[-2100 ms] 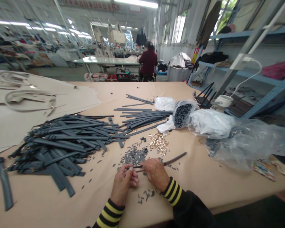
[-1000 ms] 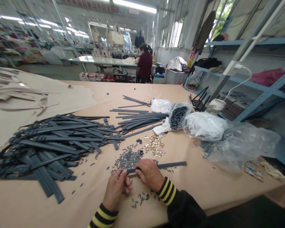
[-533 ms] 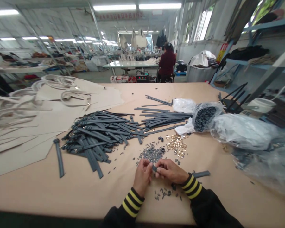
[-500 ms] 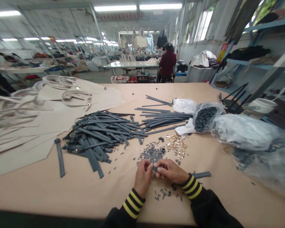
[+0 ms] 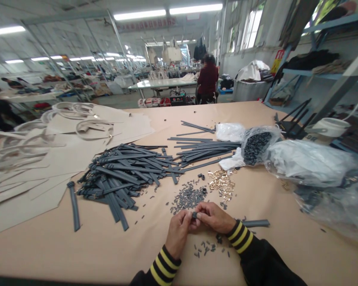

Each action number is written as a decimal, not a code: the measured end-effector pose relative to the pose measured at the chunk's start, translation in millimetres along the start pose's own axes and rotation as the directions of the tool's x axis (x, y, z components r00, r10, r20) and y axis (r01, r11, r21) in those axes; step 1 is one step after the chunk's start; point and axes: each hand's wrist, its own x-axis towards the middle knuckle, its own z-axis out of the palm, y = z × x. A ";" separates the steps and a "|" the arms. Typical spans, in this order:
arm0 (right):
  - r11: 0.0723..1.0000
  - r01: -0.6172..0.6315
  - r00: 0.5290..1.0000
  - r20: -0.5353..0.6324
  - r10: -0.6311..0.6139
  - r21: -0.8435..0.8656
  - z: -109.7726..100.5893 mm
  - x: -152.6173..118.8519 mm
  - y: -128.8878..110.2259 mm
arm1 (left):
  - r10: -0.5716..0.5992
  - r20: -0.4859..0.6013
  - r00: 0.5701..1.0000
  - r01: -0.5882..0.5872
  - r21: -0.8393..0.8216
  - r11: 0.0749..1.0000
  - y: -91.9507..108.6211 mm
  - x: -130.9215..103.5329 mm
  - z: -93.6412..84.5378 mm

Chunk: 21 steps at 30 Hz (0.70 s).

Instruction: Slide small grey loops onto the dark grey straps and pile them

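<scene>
small piece (image 5: pixel 194 215), dark grey, short, partly hidden from view

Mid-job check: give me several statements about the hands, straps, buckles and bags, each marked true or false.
1. The left hand and right hand meet at one small dark piece. True.
2. The gold-coloured buckles lie left of the heap of dark bits. False: the gold-coloured buckles lie right of the heap of dark bits.
3. A lone strap lies left of the big strap pile. True.
4. The round-mouthed plastic bag holds white cloth. False: the round-mouthed plastic bag holds small dark loops.
</scene>
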 end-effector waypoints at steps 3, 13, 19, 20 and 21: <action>0.999 -0.001 1.000 -0.003 0.001 -0.032 -1.3 -1.3 -0.1 | 0.045 0.003 0.999 -0.044 0.176 0.983 4.2 -0.4 -0.7; 0.973 0.022 0.999 -0.030 -0.029 -0.231 -7.6 -7.9 3.1 | -0.072 0.222 0.972 0.077 -0.011 0.997 13.2 7.3 -5.3; 0.992 0.017 0.999 -0.036 -0.022 -0.125 -14.9 -10.9 -3.8 | -0.146 0.184 0.972 0.164 -0.090 0.982 17.2 13.9 0.1; 0.997 0.022 0.999 -0.038 -0.025 -0.078 -17.0 -11.4 -5.0 | -0.161 0.170 0.972 0.183 -0.125 0.975 19.1 15.4 -0.2; 0.999 0.026 0.999 -0.044 -0.028 -0.036 -19.0 -11.8 -5.9 | -0.170 0.147 0.974 0.192 -0.149 0.970 20.9 16.8 -0.5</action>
